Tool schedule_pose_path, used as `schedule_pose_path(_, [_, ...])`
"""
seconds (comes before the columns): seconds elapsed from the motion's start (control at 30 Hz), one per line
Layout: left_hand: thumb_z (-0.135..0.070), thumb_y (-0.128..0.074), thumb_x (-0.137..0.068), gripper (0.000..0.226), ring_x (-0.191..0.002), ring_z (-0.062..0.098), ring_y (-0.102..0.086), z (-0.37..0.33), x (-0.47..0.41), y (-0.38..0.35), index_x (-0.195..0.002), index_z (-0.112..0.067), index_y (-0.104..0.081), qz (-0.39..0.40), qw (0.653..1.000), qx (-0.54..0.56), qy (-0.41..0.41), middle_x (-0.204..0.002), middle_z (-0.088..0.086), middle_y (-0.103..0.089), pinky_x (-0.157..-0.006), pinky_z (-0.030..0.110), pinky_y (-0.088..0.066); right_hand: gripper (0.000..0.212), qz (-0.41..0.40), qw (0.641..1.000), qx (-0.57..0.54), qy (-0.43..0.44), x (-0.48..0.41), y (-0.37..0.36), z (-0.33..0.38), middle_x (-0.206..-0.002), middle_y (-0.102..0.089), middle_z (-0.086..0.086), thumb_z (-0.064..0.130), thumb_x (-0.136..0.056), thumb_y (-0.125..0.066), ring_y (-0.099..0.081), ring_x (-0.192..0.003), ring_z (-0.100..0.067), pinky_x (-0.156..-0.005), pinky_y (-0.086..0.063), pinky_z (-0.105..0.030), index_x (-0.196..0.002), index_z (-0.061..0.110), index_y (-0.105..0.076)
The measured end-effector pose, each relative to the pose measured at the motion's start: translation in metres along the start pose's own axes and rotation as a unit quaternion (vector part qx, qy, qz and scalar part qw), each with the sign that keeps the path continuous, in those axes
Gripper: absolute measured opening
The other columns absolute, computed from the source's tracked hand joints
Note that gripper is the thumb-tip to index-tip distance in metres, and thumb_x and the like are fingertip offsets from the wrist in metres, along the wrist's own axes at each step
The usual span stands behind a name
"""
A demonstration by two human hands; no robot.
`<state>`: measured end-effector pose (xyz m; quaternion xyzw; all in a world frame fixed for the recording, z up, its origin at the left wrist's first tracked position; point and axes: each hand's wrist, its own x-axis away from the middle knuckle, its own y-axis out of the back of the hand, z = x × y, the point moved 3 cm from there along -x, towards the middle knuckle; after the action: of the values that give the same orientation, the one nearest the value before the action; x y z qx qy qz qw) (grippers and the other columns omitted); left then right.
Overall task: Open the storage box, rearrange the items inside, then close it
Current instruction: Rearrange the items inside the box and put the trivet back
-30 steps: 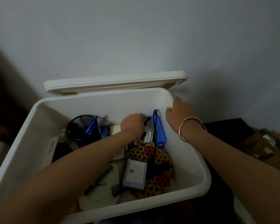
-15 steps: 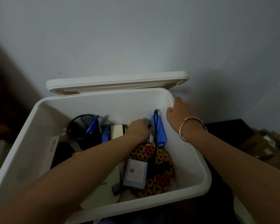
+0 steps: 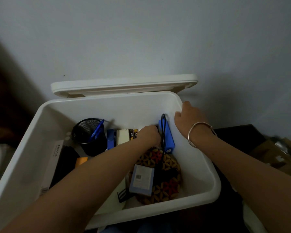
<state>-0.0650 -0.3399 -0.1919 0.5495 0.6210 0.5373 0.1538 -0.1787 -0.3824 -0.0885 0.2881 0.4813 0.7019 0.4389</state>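
**Storage box: handling during rearrangement**

The storage box [image 3: 216, 185] is standing open against a pale wall, with its lid [image 3: 124, 84] leaning upright behind the far rim. Judging by its appearance, the box is moulded white plastic: smooth, thin-walled and rounded at the corners. It is likely to be light in itself and to flex slightly under load, so the rolled rim is offering the best hold.

The hands are working apart. The left hand [image 3: 149, 134] is reaching down to the far end of the box, just beside a blue power bank [image 3: 168, 140] and its black cable [image 3: 163, 118]. Its fingers are hidden, so whether they are gripping anything cannot be told. The right hand [image 3: 188, 120] is resting across the far right rim with its fingers loose, apparently steadying the box.

The contents are differing widely in handling:

- The power bank is rigid and probably dense; take it by its long sides, not by the limp cable.
- The batteries [image 3: 134, 132] are lying near the far wall, small, smooth and liable to roll.
- The black mesh pen holder [image 3: 89, 137] is standing upright with a blue pen [image 3: 97, 130] in it; lift it by the wall to avoid tipping.
- The round floral mat [image 3: 166, 185] is lying flat under a small blue-grey carton [image 3: 142, 179], with a black comb [image 3: 123, 195] beside it.
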Motion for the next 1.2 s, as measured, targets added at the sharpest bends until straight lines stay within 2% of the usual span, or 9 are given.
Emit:
schedule_pose_path(0.27, [-0.009, -0.056, -0.090, 0.019, -0.102, 0.026, -0.062, 0.000, -0.001, -0.005, -0.108, -0.004, -0.059, -0.044, 0.998, 0.041, 0.010, -0.113, 0.012, -0.063, -0.071, 0.025, -0.043, 0.026, -0.002, 1.000, 0.000, 0.001, 0.000, 0.000, -0.001, -0.088, -0.048, -0.006, 0.025, -0.096, -0.043, -0.049, -0.076, -0.019, -0.065, -0.039, -0.029, -0.112, 0.005, -0.046])
schedule_pose_path(0.47, [-0.022, -0.070, -0.082, 0.044, -0.108, 0.026, -0.060, 0.007, 0.002, 0.000, -0.123, -0.011, -0.055, -0.035, 0.999, 0.029, 0.002, -0.116, 0.009, -0.063, -0.075, 0.027, -0.045, 0.026, 0.000, 1.000, -0.009, 0.009, 0.000, 0.000, -0.002, -0.088, -0.050, -0.007, 0.025, -0.096, -0.042, -0.049, -0.076, -0.018, -0.065, -0.039, -0.029, -0.112, 0.004, -0.046])
schedule_pose_path(0.63, [-0.023, -0.061, -0.088, 0.025, -0.101, 0.027, -0.061, 0.004, 0.005, -0.007, -0.106, -0.006, -0.057, 0.000, 0.999, 0.047, 0.001, -0.107, 0.009, -0.062, -0.073, 0.029, -0.044, 0.024, 0.004, 1.000, -0.015, 0.007, 0.000, 0.001, -0.002, -0.085, -0.047, -0.005, 0.025, -0.096, -0.041, -0.049, -0.075, -0.018, -0.064, -0.038, -0.029, -0.110, 0.005, -0.046])
schedule_pose_path(0.7, [-0.023, -0.064, -0.086, 0.016, -0.093, 0.025, -0.059, 0.007, 0.005, -0.006, -0.086, -0.010, -0.054, -0.003, 0.998, 0.053, 0.012, -0.088, 0.004, -0.057, -0.070, 0.028, -0.044, 0.025, 0.003, 1.000, -0.009, 0.009, 0.001, 0.001, -0.002, -0.085, -0.048, -0.005, 0.025, -0.096, -0.041, -0.050, -0.075, -0.019, -0.064, -0.038, -0.030, -0.110, 0.005, -0.045])
schedule_pose_path(0.77, [-0.021, -0.070, -0.080, 0.025, -0.081, 0.022, -0.056, 0.009, 0.007, -0.003, -0.071, -0.014, -0.048, 0.000, 0.998, 0.057, 0.017, -0.077, 0.000, -0.055, -0.067, 0.029, -0.045, 0.024, 0.000, 1.000, -0.003, 0.012, 0.001, 0.001, -0.001, -0.084, -0.048, -0.005, 0.026, -0.096, -0.041, -0.050, -0.074, -0.019, -0.063, -0.039, -0.030, -0.109, 0.005, -0.045])
schedule_pose_path(0.83, [-0.020, -0.074, -0.077, 0.019, -0.089, 0.025, -0.062, 0.010, 0.007, 0.001, -0.087, -0.011, -0.060, 0.005, 0.998, 0.059, 0.004, -0.091, 0.005, -0.064, -0.069, 0.029, -0.046, 0.024, 0.002, 1.000, -0.005, 0.013, 0.002, 0.001, -0.001, -0.083, -0.048, -0.005, 0.025, -0.096, -0.041, -0.051, -0.073, -0.019, -0.063, -0.040, -0.030, -0.109, 0.005, -0.045])
schedule_pose_path(0.9, [-0.020, -0.074, -0.079, 0.036, -0.101, 0.028, -0.062, 0.013, 0.008, 0.008, -0.111, -0.008, -0.063, 0.007, 0.998, 0.068, -0.014, -0.107, 0.010, -0.066, -0.074, 0.030, -0.045, 0.023, 0.005, 1.000, -0.010, 0.012, 0.002, 0.001, -0.001, -0.083, -0.048, -0.006, 0.024, -0.096, -0.041, -0.050, -0.073, -0.019, -0.063, -0.039, -0.030, -0.108, 0.005, -0.045])
schedule_pose_path(1.03, [-0.020, -0.070, -0.083, 0.016, -0.084, 0.021, -0.057, 0.019, 0.010, 0.022, -0.091, -0.018, -0.057, 0.049, 0.992, 0.085, -0.082, -0.096, 0.005, -0.064, -0.076, 0.030, -0.045, 0.024, 0.003, 1.000, -0.012, 0.012, 0.001, 0.001, -0.001, -0.084, -0.047, -0.006, 0.024, -0.096, -0.041, -0.047, -0.073, -0.018, -0.062, -0.036, -0.029, -0.107, 0.004, -0.046])
schedule_pose_path(1.2, [-0.012, -0.068, -0.086, 0.008, -0.070, 0.013, -0.058, 0.023, 0.018, 0.024, -0.084, -0.010, -0.060, 0.109, 0.976, 0.150, -0.116, -0.079, -0.002, -0.055, -0.058, 0.019, -0.051, 0.024, 0.005, 1.000, -0.019, 0.009, 0.001, 0.001, -0.001, -0.086, -0.048, -0.006, 0.024, -0.096, -0.042, -0.050, -0.075, -0.019, -0.064, -0.039, -0.030, -0.109, 0.004, -0.046])
